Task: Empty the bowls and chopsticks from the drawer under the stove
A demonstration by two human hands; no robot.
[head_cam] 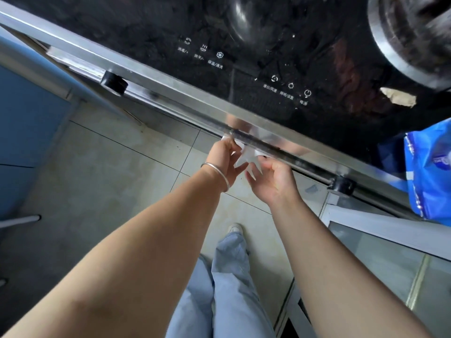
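The drawer front under the stove is shut, and its dark handle bar [280, 152] runs below the steel edge. No bowls or chopsticks are in view. My left hand [223, 158], with a silver bangle on the wrist, has its fingers curled up at the bar. My right hand [272, 178] is palm up just beneath the bar, fingers loosely curled, fingertips near it. A white crumpled scrap [244, 158] shows between the two hands; I cannot tell which hand holds it.
The black glass stove top [268, 45] with touch symbols fills the upper view, with a steel burner ring [390, 52] at top right. A blue plastic bag [429, 172] sits on the right. A blue cabinet [26, 118] stands at left, tiled floor and my legs below.
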